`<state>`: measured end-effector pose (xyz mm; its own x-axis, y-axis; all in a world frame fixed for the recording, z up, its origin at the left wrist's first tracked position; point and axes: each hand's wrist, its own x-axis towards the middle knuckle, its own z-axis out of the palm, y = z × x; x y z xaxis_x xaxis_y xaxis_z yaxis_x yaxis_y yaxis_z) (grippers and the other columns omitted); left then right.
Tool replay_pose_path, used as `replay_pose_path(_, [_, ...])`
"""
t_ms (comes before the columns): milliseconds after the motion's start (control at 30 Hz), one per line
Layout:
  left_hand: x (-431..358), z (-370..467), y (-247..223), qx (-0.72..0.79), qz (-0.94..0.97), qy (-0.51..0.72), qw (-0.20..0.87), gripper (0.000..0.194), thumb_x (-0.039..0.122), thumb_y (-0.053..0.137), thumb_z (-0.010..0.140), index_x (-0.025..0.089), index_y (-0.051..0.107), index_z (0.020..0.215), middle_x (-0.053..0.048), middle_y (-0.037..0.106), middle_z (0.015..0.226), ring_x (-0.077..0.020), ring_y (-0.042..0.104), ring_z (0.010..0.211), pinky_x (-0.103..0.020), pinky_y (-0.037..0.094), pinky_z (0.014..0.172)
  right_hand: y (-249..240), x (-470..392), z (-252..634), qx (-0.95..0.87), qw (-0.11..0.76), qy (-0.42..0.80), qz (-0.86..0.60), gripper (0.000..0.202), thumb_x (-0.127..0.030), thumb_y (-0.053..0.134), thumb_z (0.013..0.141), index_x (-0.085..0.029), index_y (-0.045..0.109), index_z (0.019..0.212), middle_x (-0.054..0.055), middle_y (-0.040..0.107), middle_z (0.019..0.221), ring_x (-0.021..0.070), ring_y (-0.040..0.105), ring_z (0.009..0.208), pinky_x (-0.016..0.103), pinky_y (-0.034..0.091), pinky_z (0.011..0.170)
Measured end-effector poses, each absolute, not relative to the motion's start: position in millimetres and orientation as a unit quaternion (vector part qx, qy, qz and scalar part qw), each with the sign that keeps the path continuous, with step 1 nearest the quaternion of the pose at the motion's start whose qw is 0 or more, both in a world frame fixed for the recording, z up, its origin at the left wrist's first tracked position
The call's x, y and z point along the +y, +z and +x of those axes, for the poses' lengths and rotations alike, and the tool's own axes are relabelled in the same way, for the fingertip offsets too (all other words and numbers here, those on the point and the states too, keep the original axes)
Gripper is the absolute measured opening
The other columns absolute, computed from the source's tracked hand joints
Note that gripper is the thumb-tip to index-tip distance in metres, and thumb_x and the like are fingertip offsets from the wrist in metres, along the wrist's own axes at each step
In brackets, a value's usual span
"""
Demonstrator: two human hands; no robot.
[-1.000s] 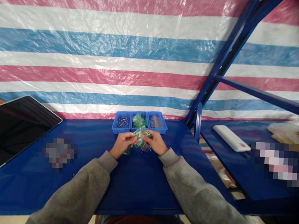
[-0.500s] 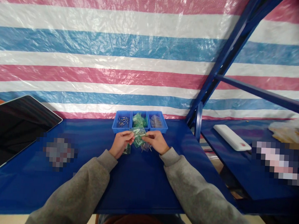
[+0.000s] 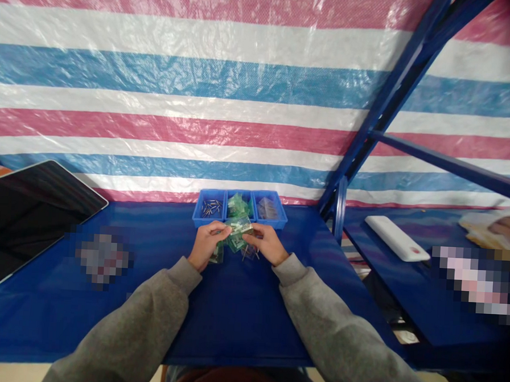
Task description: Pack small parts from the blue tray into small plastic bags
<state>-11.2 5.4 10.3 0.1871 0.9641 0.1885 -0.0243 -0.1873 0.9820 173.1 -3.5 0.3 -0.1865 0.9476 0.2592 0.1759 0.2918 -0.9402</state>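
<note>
Between my hands is a small green plastic bag (image 3: pixel 238 226), pinched at its left side by my left hand (image 3: pixel 209 243) and at its right side by my right hand (image 3: pixel 268 242). Behind it stand three joined blue bins: the left bin (image 3: pixel 210 207) has thin metal pieces, the middle bin (image 3: pixel 239 205) green bags, the right bin (image 3: pixel 268 209) clear bags. Another green bag (image 3: pixel 217 254) lies beside my left hand. Thin metal pieces (image 3: pixel 250 252) lie by my right fingers. What the held bag contains is too small to tell.
A dark-screened tablet (image 3: pixel 35 219) lies at the left on the blue table (image 3: pixel 239 321), near a blurred item (image 3: pixel 102 258). To the right are a blue metal frame (image 3: pixel 369 123), a white power bank (image 3: pixel 396 238) and crumpled plastic (image 3: pixel 492 226).
The held bag has tilted and shows flatter between my fingers. Both hands keep nearly the same place, and the camera view has shifted slightly.
</note>
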Motion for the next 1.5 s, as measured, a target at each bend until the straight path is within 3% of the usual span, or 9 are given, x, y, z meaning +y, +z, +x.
replay_pose_path(67, [6.3,-13.0,12.6,0.395,0.605,0.505,0.472,0.02,0.032,0.068,0.069,0.012,0.066,0.068,-0.002,0.058,0.072,-0.0129,0.052,0.07,-0.023,0.041,0.066,2.4,-4.2,173.9,-0.67,0.485,0.353,-0.437,0.024,-0.038,0.063,0.074,-0.016,0.067,0.081,0.002,0.058,0.07,0.0134,0.051,0.062,0.024,0.04,0.056])
replay_pose_path(167, [7.0,-14.1,16.0,0.385,0.622,0.517,0.445,0.018,0.03,0.069,0.069,0.012,0.065,0.069,-0.003,0.06,0.078,-0.0147,0.054,0.076,-0.024,0.042,0.07,5.5,-5.5,174.5,-0.691,0.499,0.308,-0.423,0.028,-0.04,0.056,0.08,-0.015,0.066,0.07,0.002,0.055,0.066,0.0136,0.05,0.064,0.024,0.039,0.059])
replay_pose_path(333, [3.3,-9.8,19.7,0.375,0.621,0.475,0.499,0.022,0.035,0.061,0.076,0.013,0.062,0.08,-0.003,0.061,0.077,-0.0144,0.057,0.066,-0.025,0.046,0.06,3.8,-4.4,173.4,-0.662,0.474,0.405,-0.417,0.038,-0.044,0.054,0.08,-0.015,0.058,0.057,-0.002,0.048,0.048,0.0101,0.044,0.046,0.023,0.034,0.046])
replay_pose_path(467, [1.7,-6.7,17.9,0.364,0.609,0.457,0.537,0.027,0.037,0.058,0.078,0.013,0.061,0.088,-0.004,0.063,0.079,-0.0155,0.06,0.062,-0.026,0.047,0.053,2.4,-3.2,172.1,-0.615,0.479,0.473,-0.41,0.034,-0.044,0.059,0.076,-0.015,0.057,0.06,-0.002,0.053,0.048,0.0094,0.046,0.042,0.022,0.035,0.043])
replay_pose_path(667, [5.2,-9.0,15.0,0.381,0.639,0.458,0.486,0.025,0.031,0.067,0.071,0.011,0.063,0.084,-0.003,0.064,0.069,-0.0137,0.057,0.06,-0.024,0.047,0.056,1.9,-4.0,170.6,-0.585,0.485,0.521,-0.39,0.028,-0.043,0.064,0.071,-0.015,0.06,0.072,0.001,0.062,0.058,0.0115,0.053,0.047,0.023,0.041,0.044])
replay_pose_path(933, [5.8,-12.8,18.0,0.411,0.697,0.447,0.382,0.019,0.031,0.061,0.075,0.012,0.064,0.073,0.0,0.058,0.058,-0.0114,0.054,0.054,-0.022,0.044,0.056,-1.7,-4.2,168.9,-0.648,0.466,0.44,-0.412,0.028,-0.043,0.064,0.071,-0.015,0.064,0.077,0.001,0.059,0.062,0.0117,0.051,0.053,0.022,0.042,0.046])
replay_pose_path(1233, [-1.2,-7.6,15.3,0.393,0.67,0.475,0.413,0.021,0.033,0.065,0.072,0.013,0.063,0.076,0.0,0.06,0.06,-0.0114,0.055,0.054,-0.022,0.046,0.054,-0.9,-4.2,169.5,-0.635,0.444,0.491,-0.399,0.026,-0.041,0.063,0.072,-0.016,0.056,0.071,-0.003,0.053,0.056,0.0087,0.046,0.044,0.021,0.04,0.043])
replay_pose_path(1500, [-2.4,-4.7,19.3,0.359,0.633,0.46,0.509,0.029,0.033,0.068,0.07,0.011,0.063,0.088,-0.003,0.064,0.067,-0.0119,0.056,0.053,-0.025,0.047,0.055,1.0,-3.8,169.4,-0.614,0.467,0.499,-0.393,0.025,-0.039,0.062,0.073,-0.016,0.053,0.069,-0.004,0.051,0.051,0.0083,0.045,0.041,0.021,0.039,0.042])
